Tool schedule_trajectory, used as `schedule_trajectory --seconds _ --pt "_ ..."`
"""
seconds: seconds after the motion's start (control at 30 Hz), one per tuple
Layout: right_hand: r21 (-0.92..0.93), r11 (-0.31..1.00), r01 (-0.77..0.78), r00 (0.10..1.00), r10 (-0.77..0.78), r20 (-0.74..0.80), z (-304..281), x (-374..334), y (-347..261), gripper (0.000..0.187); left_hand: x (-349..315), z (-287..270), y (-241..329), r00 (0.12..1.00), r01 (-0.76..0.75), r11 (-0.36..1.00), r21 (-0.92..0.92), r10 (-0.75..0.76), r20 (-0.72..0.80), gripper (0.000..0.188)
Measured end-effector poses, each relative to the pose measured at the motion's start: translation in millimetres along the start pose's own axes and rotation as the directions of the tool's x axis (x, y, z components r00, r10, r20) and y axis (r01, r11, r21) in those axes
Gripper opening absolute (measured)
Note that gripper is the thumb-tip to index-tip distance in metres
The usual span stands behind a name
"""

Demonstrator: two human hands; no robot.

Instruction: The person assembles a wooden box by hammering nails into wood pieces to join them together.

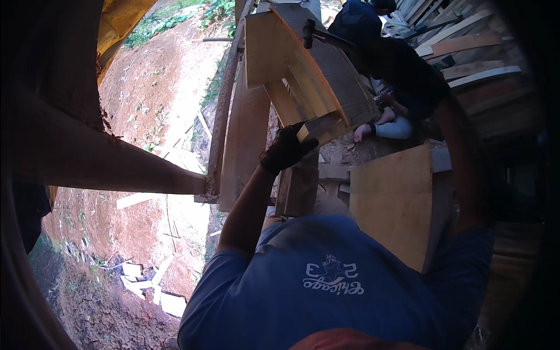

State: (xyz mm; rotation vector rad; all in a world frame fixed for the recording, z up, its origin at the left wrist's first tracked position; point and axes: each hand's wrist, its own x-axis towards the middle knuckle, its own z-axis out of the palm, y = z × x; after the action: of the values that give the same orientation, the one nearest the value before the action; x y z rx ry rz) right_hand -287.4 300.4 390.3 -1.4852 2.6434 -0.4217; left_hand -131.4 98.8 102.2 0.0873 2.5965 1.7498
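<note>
Gloved left hand (287, 149) clamped on the lower corner of a raised wooden board (303, 70); right hand's state cannot be told; a slipping grip could drop the board toward the crouching person (396, 76).

Left hand (287, 149) in a black cloth glove, matt, gripping a rough-sawn wood block (319, 126) with a pale cut face. Wooden form (303, 55) above: bare planks, matt, unfinished. Plywood sheet (396, 204) smooth, light tan, matt. Hammer (309, 32) with a dark metal head. Blue shirt (326, 286) of soft cotton-like cloth. Yellow tarp (119, 20) plastic, slightly glossy. Ground (151, 81) red soil, rough.
</note>
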Motion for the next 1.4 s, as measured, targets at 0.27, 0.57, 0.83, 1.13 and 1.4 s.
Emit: schedule_trajectory --seconds 0.27,0.57,0.83,1.13,1.4 --pt "-0.250 0.890 0.382 0.852 -0.235 0.468 -18.9 42.1 -13.8 0.016 4.4 10.2 7.5 0.990 -0.139 0.979 -0.150 0.137 -0.021 0.056" --pt "-0.630 0.488 0.604 0.704 0.045 0.709 -9.4 80.6 -44.6 0.021 1.1 4.9 8.3 0.992 -0.114 0.988 -0.100 0.108 -0.070 0.058" --pt "-0.619 0.468 0.630 0.671 0.074 0.738 -15.7 87.3 -37.2 0.024 1.4 11.9 -2.9 0.998 -0.053 0.997 -0.063 0.052 -0.018 0.070" --pt "-0.600 0.514 0.614 0.670 0.064 0.740 -16.8 81.6 -23.9 0.026 -1.0 9.1 -9.9 0.998 0.027 0.995 -0.097 -0.021 0.065 0.081" --pt "-0.607 0.524 0.597 0.672 0.085 0.736 -15.6 79.7 -22.5 0.028 -0.1 18.8 -14.7 1.000 0.020 0.999 -0.037 -0.019 0.023 0.076"
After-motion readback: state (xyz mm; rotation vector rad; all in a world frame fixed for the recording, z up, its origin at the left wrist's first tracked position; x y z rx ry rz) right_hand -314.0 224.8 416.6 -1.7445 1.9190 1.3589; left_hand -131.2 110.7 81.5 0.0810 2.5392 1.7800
